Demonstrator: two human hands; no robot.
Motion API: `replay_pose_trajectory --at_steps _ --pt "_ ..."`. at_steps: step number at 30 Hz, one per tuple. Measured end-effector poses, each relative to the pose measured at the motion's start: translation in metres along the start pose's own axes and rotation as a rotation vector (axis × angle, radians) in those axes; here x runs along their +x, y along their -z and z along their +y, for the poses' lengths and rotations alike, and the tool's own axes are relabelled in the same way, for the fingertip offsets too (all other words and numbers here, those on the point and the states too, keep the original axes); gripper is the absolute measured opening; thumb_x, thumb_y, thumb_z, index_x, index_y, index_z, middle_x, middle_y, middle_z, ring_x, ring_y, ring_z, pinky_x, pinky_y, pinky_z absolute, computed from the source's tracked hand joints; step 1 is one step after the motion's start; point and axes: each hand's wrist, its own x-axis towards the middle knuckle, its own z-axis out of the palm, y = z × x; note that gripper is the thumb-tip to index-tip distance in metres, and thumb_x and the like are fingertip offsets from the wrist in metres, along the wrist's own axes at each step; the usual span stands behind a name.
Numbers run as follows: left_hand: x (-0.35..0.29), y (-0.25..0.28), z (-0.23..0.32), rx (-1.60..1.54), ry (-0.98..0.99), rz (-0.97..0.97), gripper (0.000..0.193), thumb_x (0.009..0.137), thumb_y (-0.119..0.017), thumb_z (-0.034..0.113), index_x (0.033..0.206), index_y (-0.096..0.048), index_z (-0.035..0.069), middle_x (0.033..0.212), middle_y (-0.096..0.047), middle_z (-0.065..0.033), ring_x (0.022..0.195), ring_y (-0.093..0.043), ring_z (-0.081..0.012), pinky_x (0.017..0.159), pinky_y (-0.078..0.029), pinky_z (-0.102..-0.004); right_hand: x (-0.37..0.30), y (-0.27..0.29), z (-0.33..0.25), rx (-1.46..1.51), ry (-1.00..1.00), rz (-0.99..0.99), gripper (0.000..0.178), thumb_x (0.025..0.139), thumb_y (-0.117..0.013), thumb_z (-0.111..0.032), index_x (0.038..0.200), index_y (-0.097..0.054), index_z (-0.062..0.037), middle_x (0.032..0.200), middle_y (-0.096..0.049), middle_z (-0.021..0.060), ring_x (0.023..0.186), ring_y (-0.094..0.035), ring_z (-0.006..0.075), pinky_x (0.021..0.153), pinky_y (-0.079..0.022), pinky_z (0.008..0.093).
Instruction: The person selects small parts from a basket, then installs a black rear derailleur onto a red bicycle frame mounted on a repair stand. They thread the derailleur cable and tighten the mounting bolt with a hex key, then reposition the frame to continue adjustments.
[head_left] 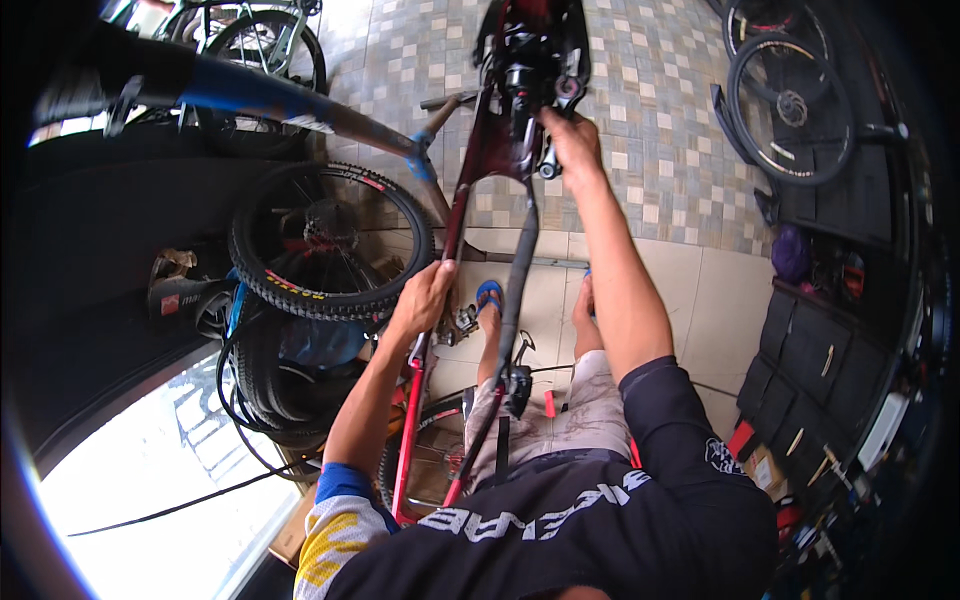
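Note:
A dark red bicycle frame without wheels is held up in front of me, sloping from near my body to the top of the view. My left hand is closed around its left-side tube. My right hand grips the frame's far part beside the black linkage and a crank arm; its fingertips are partly hidden. A black-wrapped tube runs along the right side, with a rear derailleur hanging at its near end.
A blue-grey repair stand crosses from the upper left, its legs on the tiled floor. A knobby wheel lies at left above stacked tyres. More wheels lean at the far right, over black tool panels. Bicycles stand at back left.

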Motion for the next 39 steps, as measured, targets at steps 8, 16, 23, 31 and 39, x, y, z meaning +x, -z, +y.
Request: replay_pose_trajectory --at_steps 8,16,23,31,39 --pt "0.003 0.024 -0.003 -0.036 -0.029 0.01 0.069 0.104 -0.036 0.062 0.088 -0.058 -0.002 0.069 -0.062 -0.0186 0.065 -0.069 -0.0331 0.065 -0.052 -0.0444 -0.003 -0.002 0.0 -0.029 -0.053 0.159 0.053 0.075 -0.086 -0.037 0.106 -0.072 0.0037 0.1 -0.071 0.0096 0.084 -0.067 0.0181 0.074 -0.053 0.0321" --pt "0.018 0.019 -0.02 -0.044 -0.09 0.0 0.066 0.103 -0.036 0.063 0.091 -0.054 0.001 0.069 -0.063 -0.0212 0.063 -0.069 -0.0373 0.063 -0.053 -0.0462 -0.033 -0.014 -0.006 0.081 0.02 0.241 0.051 0.078 -0.085 -0.038 0.104 -0.067 0.0022 0.091 -0.059 0.0044 0.079 -0.057 0.0151 0.068 -0.049 0.0327" --pt "0.023 0.01 -0.027 -0.11 -0.092 -0.017 0.077 0.101 -0.035 0.068 0.082 -0.057 -0.002 0.065 -0.061 -0.0176 0.062 -0.069 -0.0319 0.063 -0.055 -0.0433 -0.226 -0.008 0.063 -0.055 0.215 0.15 0.023 0.096 -0.069 -0.025 0.081 -0.058 -0.0115 0.064 -0.05 -0.0045 0.056 -0.046 0.0068 0.053 -0.038 0.0248" --pt "0.022 0.009 -0.028 -0.179 -0.126 -0.075 0.08 0.099 -0.035 0.072 0.083 -0.058 -0.002 0.059 -0.058 -0.0088 0.053 -0.063 -0.0203 0.049 -0.048 -0.0339 -0.54 -0.013 0.189 0.036 -0.465 -0.319 0.02 0.091 -0.069 -0.016 0.079 -0.065 -0.0012 0.077 -0.066 0.002 0.074 -0.065 0.0125 0.067 -0.049 0.0291" --pt "0.027 0.01 -0.028 -0.251 -0.062 -0.152 0.079 0.096 -0.039 0.075 0.091 -0.059 -0.001 0.066 -0.055 -0.0056 0.055 -0.059 -0.0174 0.052 -0.048 -0.0322 -0.587 -0.071 0.207 0.377 -0.529 -0.24 0.017 0.091 -0.071 -0.016 0.082 -0.059 -0.0106 0.07 -0.053 -0.0052 0.065 -0.048 0.0064 0.061 -0.038 0.0252"
